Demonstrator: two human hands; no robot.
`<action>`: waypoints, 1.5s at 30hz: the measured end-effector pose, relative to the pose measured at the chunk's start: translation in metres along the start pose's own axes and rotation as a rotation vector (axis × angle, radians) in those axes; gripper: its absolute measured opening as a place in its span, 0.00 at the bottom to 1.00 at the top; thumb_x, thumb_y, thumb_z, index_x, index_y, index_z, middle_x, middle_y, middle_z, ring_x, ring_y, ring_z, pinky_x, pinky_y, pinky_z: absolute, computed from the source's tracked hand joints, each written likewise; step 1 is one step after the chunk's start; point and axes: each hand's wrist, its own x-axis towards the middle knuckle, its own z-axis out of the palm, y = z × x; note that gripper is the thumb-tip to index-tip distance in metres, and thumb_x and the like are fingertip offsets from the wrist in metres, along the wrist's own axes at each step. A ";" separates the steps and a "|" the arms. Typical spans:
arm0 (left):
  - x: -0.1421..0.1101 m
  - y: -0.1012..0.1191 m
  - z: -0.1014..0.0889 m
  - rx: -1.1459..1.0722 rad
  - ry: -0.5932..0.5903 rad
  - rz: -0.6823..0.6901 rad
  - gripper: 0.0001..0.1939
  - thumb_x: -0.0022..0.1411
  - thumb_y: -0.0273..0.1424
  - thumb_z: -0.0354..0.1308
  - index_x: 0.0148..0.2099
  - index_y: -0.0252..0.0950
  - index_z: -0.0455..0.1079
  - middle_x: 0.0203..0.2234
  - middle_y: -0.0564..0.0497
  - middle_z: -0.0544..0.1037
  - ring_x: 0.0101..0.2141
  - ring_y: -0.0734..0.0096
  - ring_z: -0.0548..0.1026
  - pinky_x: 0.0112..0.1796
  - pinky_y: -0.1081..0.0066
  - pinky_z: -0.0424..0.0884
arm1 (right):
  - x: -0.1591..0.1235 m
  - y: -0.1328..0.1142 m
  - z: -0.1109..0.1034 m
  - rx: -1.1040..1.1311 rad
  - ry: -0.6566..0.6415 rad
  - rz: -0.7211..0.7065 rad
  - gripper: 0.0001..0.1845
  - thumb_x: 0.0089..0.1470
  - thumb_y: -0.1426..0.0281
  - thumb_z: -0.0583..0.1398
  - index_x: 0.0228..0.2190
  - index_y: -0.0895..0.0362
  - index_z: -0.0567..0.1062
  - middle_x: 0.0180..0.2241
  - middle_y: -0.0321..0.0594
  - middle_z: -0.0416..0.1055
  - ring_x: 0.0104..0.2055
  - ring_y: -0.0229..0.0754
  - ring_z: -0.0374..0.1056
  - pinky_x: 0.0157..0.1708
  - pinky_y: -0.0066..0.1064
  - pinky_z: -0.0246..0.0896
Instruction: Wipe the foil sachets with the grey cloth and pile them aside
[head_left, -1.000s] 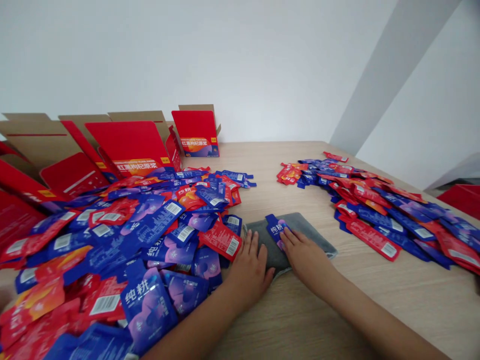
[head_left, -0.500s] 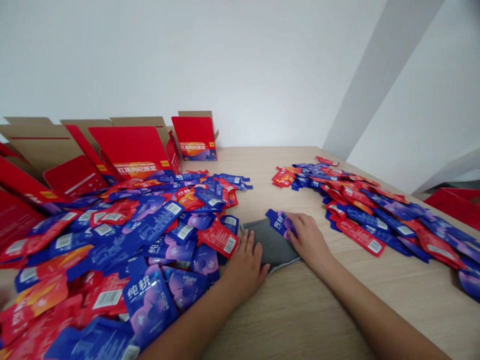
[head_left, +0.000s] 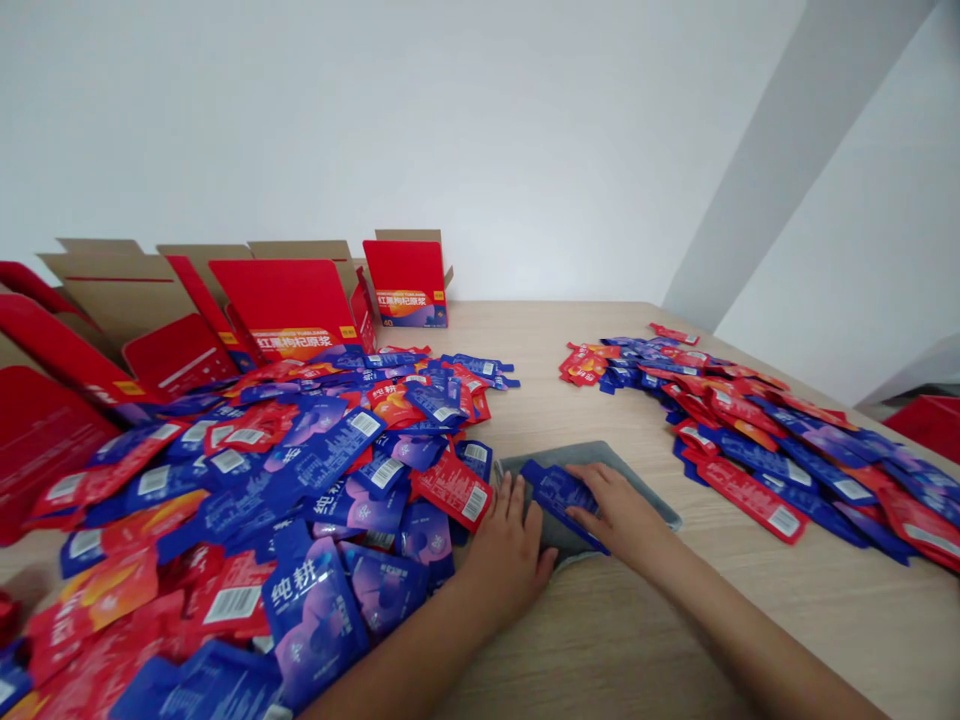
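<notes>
A grey cloth [head_left: 600, 462] lies on the wooden table in front of me. My left hand [head_left: 510, 545] rests flat on its left edge, fingers stretched out and holding nothing. My right hand [head_left: 619, 505] grips a blue spouted pouch [head_left: 559, 492] by its right side, thumb below and fingers above. The pouch is over the cloth, its narrow spout end pointing to the upper left. Close beside my left fingertips, a red pouch [head_left: 454, 488] with a barcode sits at the edge of a large mixed heap.
Loose red and blue pouches [head_left: 315, 610] cover the left side. More pouches [head_left: 757, 440] lie in a long pile on the right. Open red cartons [head_left: 285, 300] stand behind the left heap, with another red carton [head_left: 405, 275] farther back. A white wall rises behind the table.
My right hand has turned the blue pouch, so a darker side without the large lettering shows. More of the cloth is visible on the right. The view has shifted slightly left.
</notes>
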 end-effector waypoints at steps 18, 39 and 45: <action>0.000 -0.002 0.005 -0.024 -0.003 -0.030 0.24 0.62 0.40 0.51 0.53 0.26 0.64 0.60 0.29 0.56 0.61 0.42 0.50 0.56 0.50 0.55 | 0.095 -0.035 -0.044 0.293 -0.354 0.220 0.12 0.40 0.76 0.63 0.32 0.59 0.72 0.30 0.39 0.74 0.34 0.43 0.69 0.35 0.32 0.63; 0.010 0.002 0.006 -0.016 0.092 -0.133 0.15 0.61 0.33 0.54 0.47 0.27 0.66 0.54 0.31 0.67 0.58 0.46 0.60 0.55 0.51 0.60 | 0.137 0.092 0.007 0.009 0.078 0.389 0.19 0.53 0.71 0.51 0.45 0.60 0.74 0.58 0.50 0.60 0.63 0.53 0.48 0.59 0.49 0.43; 0.015 0.001 0.004 -0.033 0.089 -0.147 0.14 0.59 0.28 0.54 0.47 0.27 0.66 0.52 0.34 0.69 0.57 0.49 0.61 0.55 0.54 0.60 | 0.153 0.100 0.028 -0.112 0.083 0.380 0.22 0.56 0.71 0.49 0.48 0.64 0.71 0.59 0.56 0.59 0.61 0.61 0.50 0.54 0.58 0.49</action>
